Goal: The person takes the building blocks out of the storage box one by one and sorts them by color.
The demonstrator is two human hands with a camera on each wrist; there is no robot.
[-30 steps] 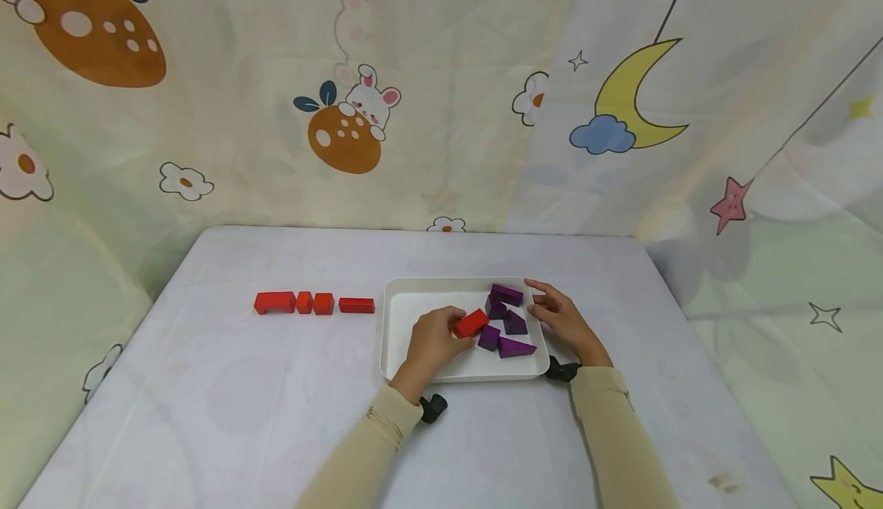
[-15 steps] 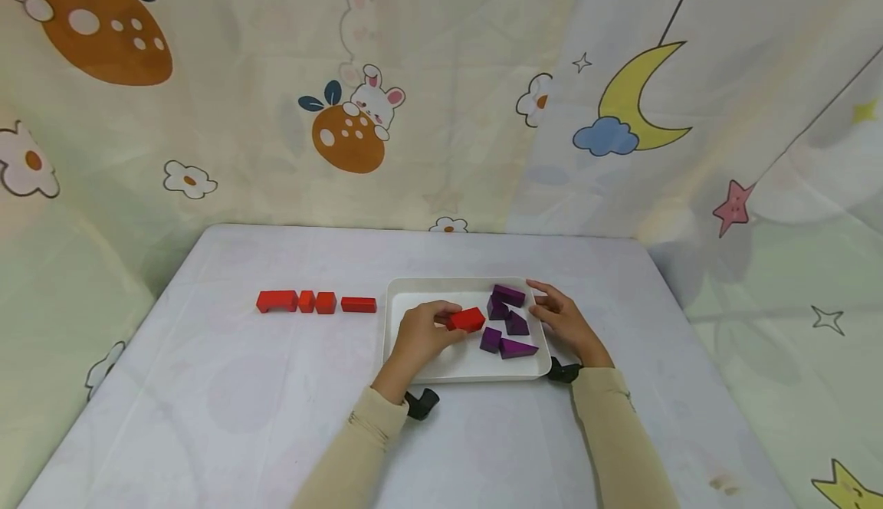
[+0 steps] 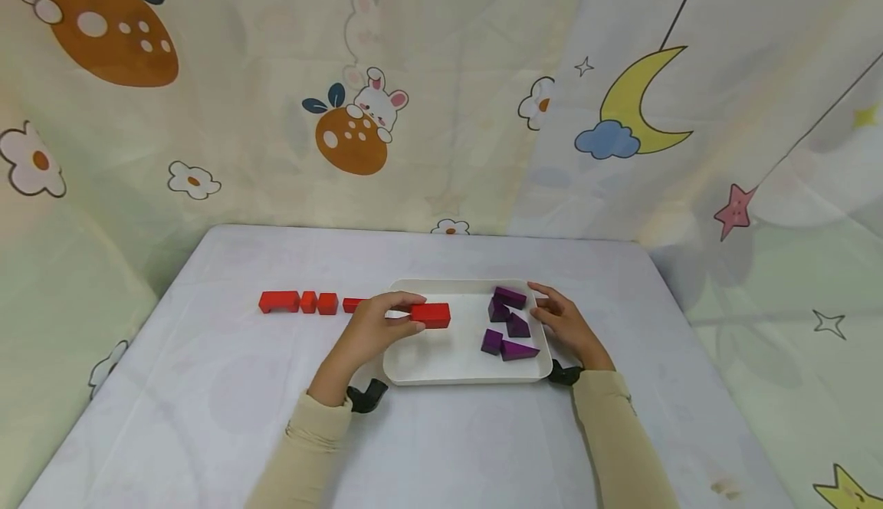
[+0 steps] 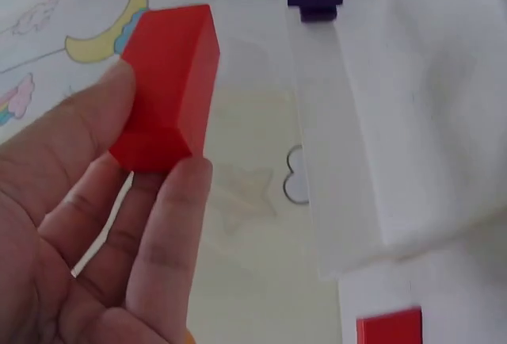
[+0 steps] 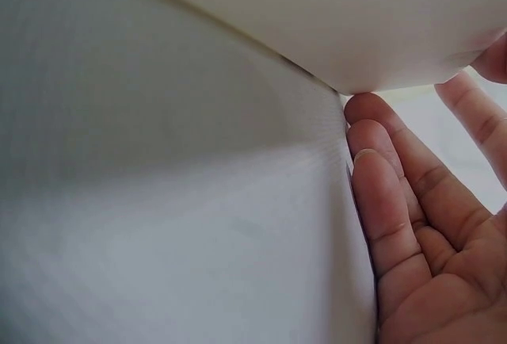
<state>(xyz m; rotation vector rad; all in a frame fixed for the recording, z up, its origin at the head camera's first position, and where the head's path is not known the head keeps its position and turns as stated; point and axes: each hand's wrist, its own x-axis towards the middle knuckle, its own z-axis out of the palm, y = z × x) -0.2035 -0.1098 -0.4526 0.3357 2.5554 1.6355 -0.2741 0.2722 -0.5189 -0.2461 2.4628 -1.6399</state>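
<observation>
At your far left, an arched red block (image 3: 279, 301) lies on the pale, cloth-like surface (image 3: 186, 417), followed by two small, flat-sided red pieces (image 3: 327, 303) and a red bar (image 3: 351, 305) partly hidden behind your left grip (image 3: 375, 326). That grip pinches a smooth, sharp-edged red oblong (image 3: 433, 316) between thumb and fingers, raised over the left half of the shallow, round-cornered white tray (image 3: 441, 369). Toward the tray's right end sit five purple blocks (image 3: 492, 341), some cube-like, some wedge-shaped. Your right grip (image 3: 567, 326) is relaxed, its fingers resting against the tray's right edge.
</observation>
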